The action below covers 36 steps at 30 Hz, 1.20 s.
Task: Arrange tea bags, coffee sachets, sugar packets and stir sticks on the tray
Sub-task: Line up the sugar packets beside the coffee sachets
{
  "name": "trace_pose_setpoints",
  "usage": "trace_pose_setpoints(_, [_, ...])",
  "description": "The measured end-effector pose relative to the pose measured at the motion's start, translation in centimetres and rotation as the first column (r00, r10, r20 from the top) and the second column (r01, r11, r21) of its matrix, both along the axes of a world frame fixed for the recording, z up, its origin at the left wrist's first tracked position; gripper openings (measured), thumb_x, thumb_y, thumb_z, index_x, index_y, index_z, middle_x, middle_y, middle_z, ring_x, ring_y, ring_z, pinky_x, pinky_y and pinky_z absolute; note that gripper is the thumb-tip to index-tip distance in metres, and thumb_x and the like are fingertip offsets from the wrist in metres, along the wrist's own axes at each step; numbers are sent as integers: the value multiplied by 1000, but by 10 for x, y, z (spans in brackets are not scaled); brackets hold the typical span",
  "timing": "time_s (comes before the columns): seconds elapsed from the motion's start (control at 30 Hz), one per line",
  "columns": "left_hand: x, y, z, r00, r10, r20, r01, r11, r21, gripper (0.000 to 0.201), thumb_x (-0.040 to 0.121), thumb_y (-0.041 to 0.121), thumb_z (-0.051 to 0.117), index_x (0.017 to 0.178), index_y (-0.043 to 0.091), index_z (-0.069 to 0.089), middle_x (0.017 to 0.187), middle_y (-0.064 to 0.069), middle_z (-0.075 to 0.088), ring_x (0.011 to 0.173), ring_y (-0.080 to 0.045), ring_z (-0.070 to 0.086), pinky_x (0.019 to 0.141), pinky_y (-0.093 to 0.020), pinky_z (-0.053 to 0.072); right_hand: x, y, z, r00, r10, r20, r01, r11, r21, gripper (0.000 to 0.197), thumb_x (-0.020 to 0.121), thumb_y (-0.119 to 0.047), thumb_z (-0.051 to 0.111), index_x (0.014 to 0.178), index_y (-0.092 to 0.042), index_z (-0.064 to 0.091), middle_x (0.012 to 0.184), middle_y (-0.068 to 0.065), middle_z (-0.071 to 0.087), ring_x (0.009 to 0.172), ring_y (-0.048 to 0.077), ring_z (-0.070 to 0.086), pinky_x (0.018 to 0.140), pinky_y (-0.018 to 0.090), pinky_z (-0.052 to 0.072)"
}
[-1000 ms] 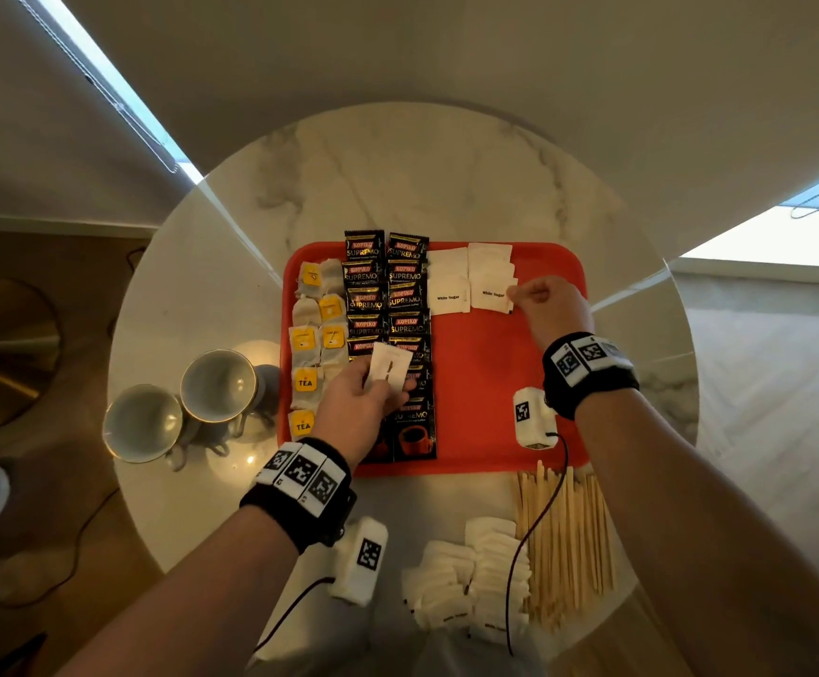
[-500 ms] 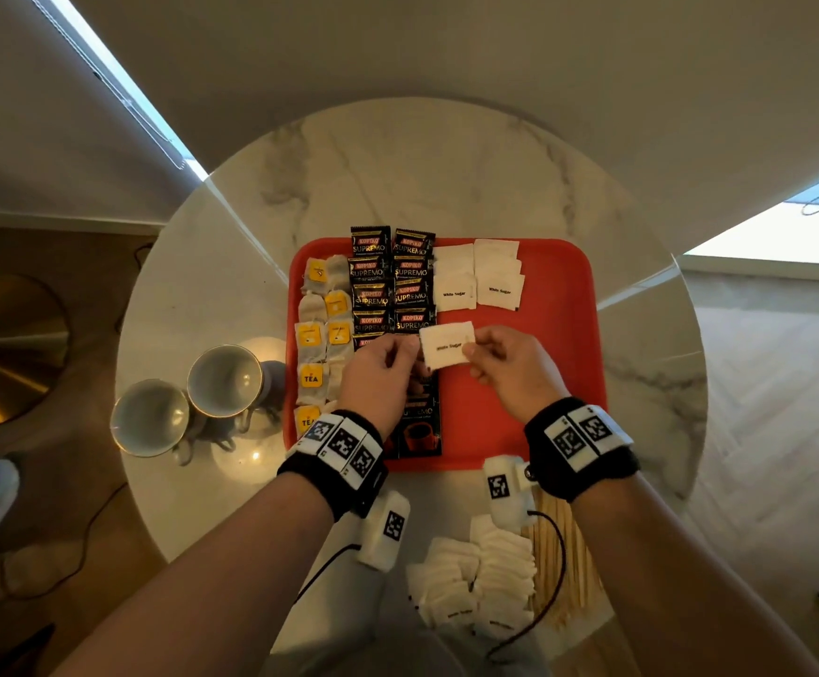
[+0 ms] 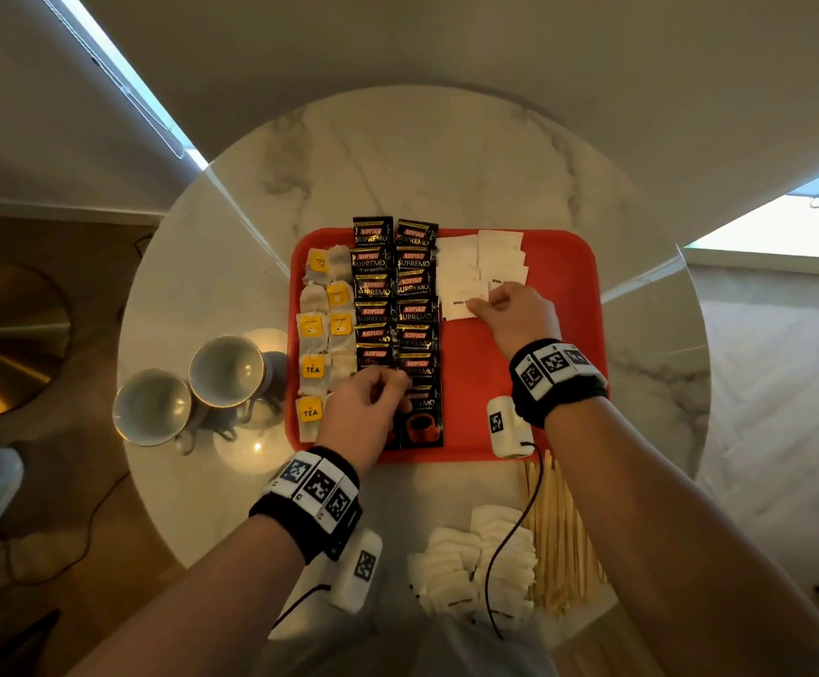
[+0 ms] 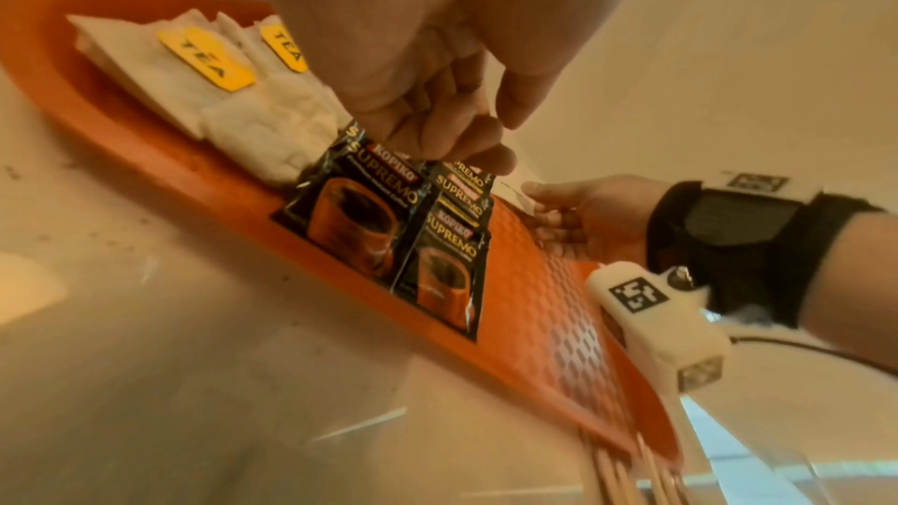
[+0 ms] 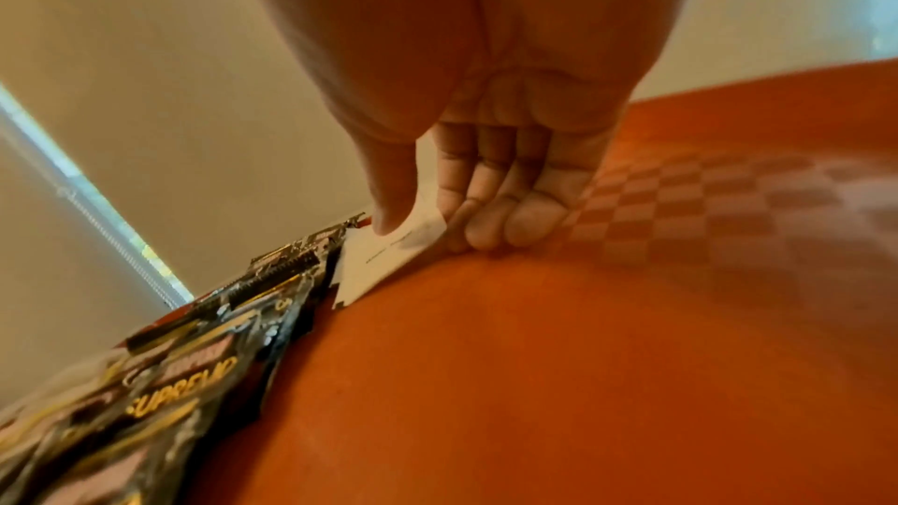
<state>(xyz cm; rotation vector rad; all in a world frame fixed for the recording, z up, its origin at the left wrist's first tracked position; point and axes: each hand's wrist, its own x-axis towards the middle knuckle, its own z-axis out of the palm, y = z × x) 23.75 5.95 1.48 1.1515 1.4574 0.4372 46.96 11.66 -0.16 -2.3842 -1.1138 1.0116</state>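
Observation:
A red tray (image 3: 564, 334) holds two columns of tea bags (image 3: 322, 329) at the left, two columns of black coffee sachets (image 3: 395, 285) in the middle, and white sugar packets (image 3: 495, 251) in rows at the far side. My right hand (image 3: 488, 302) pinches one sugar packet (image 3: 459, 305) by its right edge, flat against the tray just below those rows; in the right wrist view the thumb lies on the packet (image 5: 384, 263). My left hand (image 3: 390, 383) hovers over the near coffee sachets (image 4: 359, 214), fingers loosely curled, holding nothing.
On the table in front of the tray lie a loose pile of sugar packets (image 3: 476, 564) and a bundle of wooden stir sticks (image 3: 564, 544). Two cups (image 3: 224, 371) stand left of the tray. The tray's right half is bare red surface (image 5: 583, 360).
Half a second ago both hands held the sugar packet above the tray's middle. The left hand let go and drew back; the right hand carried the packet to the sugar rows.

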Motion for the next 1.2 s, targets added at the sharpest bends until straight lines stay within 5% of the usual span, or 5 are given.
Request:
trace_pose_setpoints(0.17, [-8, -32, 4, 918, -384, -102, 390, 920, 44, 12, 97, 34, 63, 99, 25, 70, 89, 10, 73, 82, -4, 66, 76, -22, 52, -3, -41, 26, 998, 42, 39, -42, 999, 16, 25, 87, -45, 75, 98, -24, 67, 86, -15, 63, 81, 7, 59, 77, 26, 47])
trace_pose_setpoints(0.4, [-3, -85, -14, 435, -828, -355, 861, 497, -105, 45, 88, 43, 69, 126, 21, 60, 122, 0, 61, 111, -21, 59, 94, -34, 49, -21, -153, 46, 953, 273, -134, -298, 928, -224, 12, 87, -32, 77, 96, -29, 69, 88, -12, 70, 84, 8, 66, 74, 21, 50])
trace_pose_setpoints(0.5, [3, -99, -16, 393, -836, -382, 872, 471, -132, 53, 89, 49, 67, 133, 21, 54, 132, -2, 56, 120, -23, 55, 100, -37, 47, -23, -192, 41, 907, 417, -52, -407, 840, -360, 20, 91, -30, 71, 110, -24, 68, 107, -6, 68, 99, 16, 64, 85, 29, 52])
trace_pose_setpoints(0.8, [0, -101, -14, 505, -795, -335, 813, 569, -126, 24, 95, 34, 62, 112, 18, 62, 111, -3, 66, 102, -24, 62, 85, -32, 49, -35, -221, 22, 697, 715, 48, -636, 648, -420, 27, 99, -23, 56, 126, -24, 62, 127, 3, 60, 122, 27, 48, 99, 38, 43])
trace_pose_setpoints(1.2, [-46, -63, 22, 982, -187, 11, 187, 982, -10, 14, 99, 23, 57, 107, 34, 57, 102, 6, 67, 92, -15, 66, 72, -28, 59, -52, -174, 76, 909, 384, -163, -389, 921, 0, 11, 103, -26, 53, 111, -33, 58, 85, -11, 65, 75, 9, 61, 68, 30, 47])
